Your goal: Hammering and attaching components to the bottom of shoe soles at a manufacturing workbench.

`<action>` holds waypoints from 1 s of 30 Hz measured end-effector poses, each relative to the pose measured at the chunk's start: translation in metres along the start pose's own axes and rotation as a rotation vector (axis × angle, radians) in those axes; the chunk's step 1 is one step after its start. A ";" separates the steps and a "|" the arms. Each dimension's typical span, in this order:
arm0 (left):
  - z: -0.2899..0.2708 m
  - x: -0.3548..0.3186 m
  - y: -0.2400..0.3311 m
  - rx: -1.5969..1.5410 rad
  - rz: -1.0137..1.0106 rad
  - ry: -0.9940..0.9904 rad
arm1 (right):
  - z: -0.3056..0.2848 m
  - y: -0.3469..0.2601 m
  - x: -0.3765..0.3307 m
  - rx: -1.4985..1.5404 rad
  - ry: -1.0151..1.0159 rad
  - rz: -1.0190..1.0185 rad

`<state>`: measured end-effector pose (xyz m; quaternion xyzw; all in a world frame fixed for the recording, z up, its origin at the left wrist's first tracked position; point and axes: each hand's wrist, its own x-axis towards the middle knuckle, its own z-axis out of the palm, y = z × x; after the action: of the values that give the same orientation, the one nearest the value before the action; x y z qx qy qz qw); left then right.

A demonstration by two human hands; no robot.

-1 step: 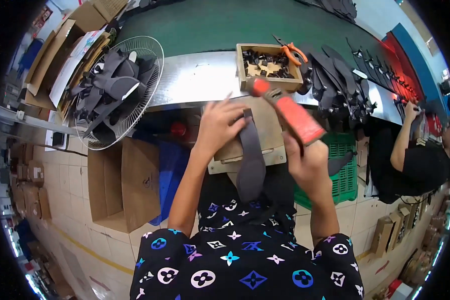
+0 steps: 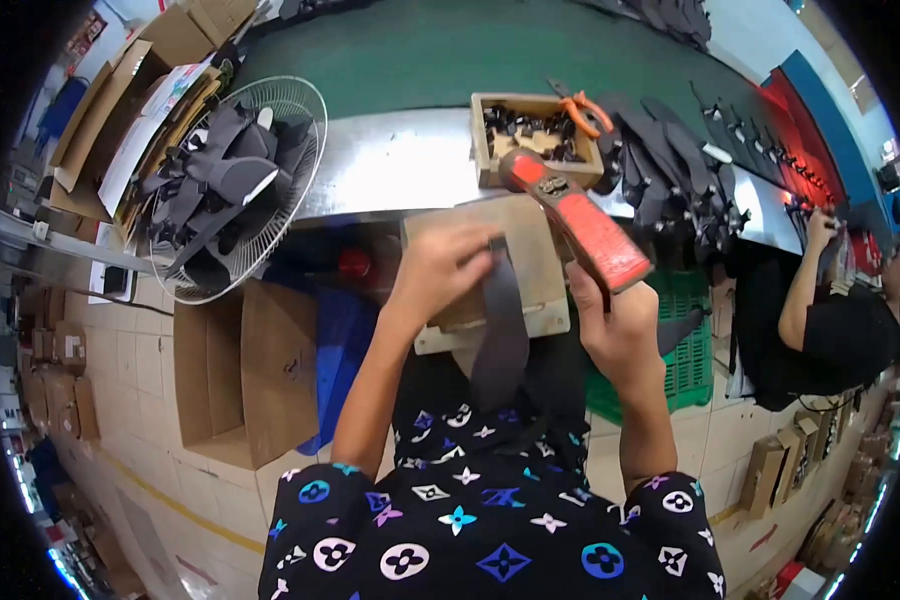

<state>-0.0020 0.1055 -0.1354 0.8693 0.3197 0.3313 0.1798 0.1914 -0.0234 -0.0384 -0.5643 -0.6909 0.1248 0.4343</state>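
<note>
"While the grey strap (image 2: 505,325) hangs off the near edge of the wooden board (image 2: 540,270) toward the lap, what worries you?"

"That loose end. Its own weight, or a nudge from a leg, could pull the strap askew. Its upper end lies over the board, where the left hand (image 2: 435,265) seems to have thumb and forefinger pinched closed on it, though blur softens them."

"And the right hand (image 2: 620,335)?"

"Wrapped tight round the handle of the red hammer (image 2: 595,235), with the head raised to the right of the left fingertips. A blow falling slightly astray could catch them, since they sit right at the strap's tip. If that pinch slackened, the strap could skid under a hit."

"What crowds the space?"

"Low down, a green crate (image 2: 692,375) on the right and an open cardboard box (image 2: 275,370) on the left. Past the board, on the metal table (image 2: 400,150), sits a wooden tray (image 2: 482,160) of small black pieces. The hammer head overlaps its front in this view, so a wide swing might clip it; I can't tell the height between them."

"Farther out?"

"Orange-handled pliers (image 2: 592,112) at the tray's right corner, a heap of straps (image 2: 660,160) beside it, a wire basket (image 2: 305,100) of more at left, and a co-worker's arm (image 2: 798,290) well apart on the right."
</note>
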 end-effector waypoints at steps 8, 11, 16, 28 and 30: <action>-0.068 -0.050 0.117 -0.852 -0.347 -0.342 | 0.029 0.065 -0.003 -0.408 -0.457 -0.121; -0.076 -0.055 0.128 -0.946 -0.540 -0.456 | 0.028 0.054 -0.001 -0.323 -0.451 -0.319; -0.069 -0.062 0.139 -1.185 -0.574 -0.481 | 0.019 0.013 -0.028 1.040 -0.592 0.135; -0.066 -0.056 0.157 -1.491 -0.543 -0.702 | 0.013 -0.010 -0.050 1.296 -0.457 0.201; -0.063 -0.055 0.155 -1.481 -0.529 -0.719 | 0.014 -0.008 -0.050 1.306 -0.455 0.196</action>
<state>-0.0093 -0.0383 -0.0341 0.4771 0.1370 0.1064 0.8615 0.1752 -0.0660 -0.0648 -0.2071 -0.4943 0.6683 0.5159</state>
